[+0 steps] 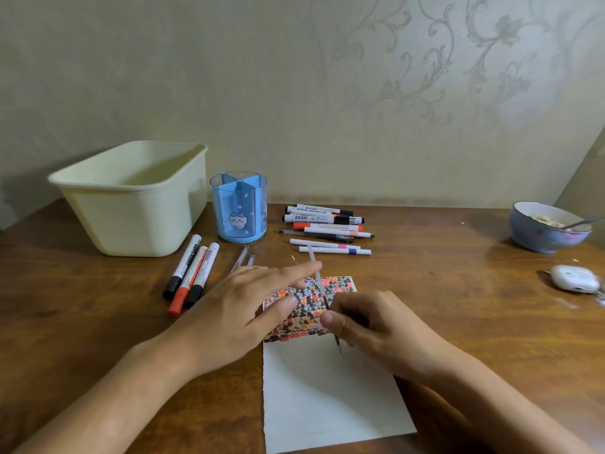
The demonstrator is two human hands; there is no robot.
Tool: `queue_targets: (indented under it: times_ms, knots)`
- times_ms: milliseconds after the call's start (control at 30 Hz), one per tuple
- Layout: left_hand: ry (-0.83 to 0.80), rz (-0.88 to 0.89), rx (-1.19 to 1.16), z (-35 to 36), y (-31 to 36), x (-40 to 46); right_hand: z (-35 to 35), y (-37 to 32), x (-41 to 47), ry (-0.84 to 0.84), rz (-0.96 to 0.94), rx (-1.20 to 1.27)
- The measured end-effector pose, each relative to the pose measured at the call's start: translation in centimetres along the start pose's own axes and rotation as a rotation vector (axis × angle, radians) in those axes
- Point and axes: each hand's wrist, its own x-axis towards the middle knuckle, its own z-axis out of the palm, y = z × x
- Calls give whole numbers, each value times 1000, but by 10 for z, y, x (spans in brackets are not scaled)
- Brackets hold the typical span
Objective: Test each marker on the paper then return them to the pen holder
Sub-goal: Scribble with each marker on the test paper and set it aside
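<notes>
Far left there's a cream plastic tub (pixel 131 198) sitting on the wooden desk (pixel 458 306), and right beside it the blue pen holder (pixel 239 208), which looks empty from here, so nothing's gone back in yet. In front of those lie three whiteboard markers (pixel 191 273) side by side, plus a couple of thin clear pens (pixel 243 257) just behind the left hand (pixel 242 309). That hand lies flat, fingers straight and a bit spread, pressing down the paper (pixel 327 394), whose top part is already packed with colored test marks. The right hand (pixel 370 322) has its thumb and fingers curled round a skinny white marker (pixel 317 273), pinching it low near the tip, which sits on or just above the paper, can't tell which. I'd guess it weighs almost nothing, stiff plastic, a bit slick, so a pinch low down suits scribbling and mid-barrel suits dropping it in the holder. Behind the paper there's a loose pile of markers (pixel 327 227) still waiting. Far right: a blue bowl (pixel 550 231) with a spoon in it, and a small white case (pixel 574 278). Behind it all is pale patterned wallpaper (pixel 425 77).
</notes>
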Motion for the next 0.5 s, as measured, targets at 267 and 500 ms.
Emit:
queue_targets:
  times_ms: [267,500]
  knots:
    - [234,28,-41,0,-1,1,4,-7,1,21,-42,19]
    - [513,-226,68,-24,-35,4,-6,3,0,183,31,77]
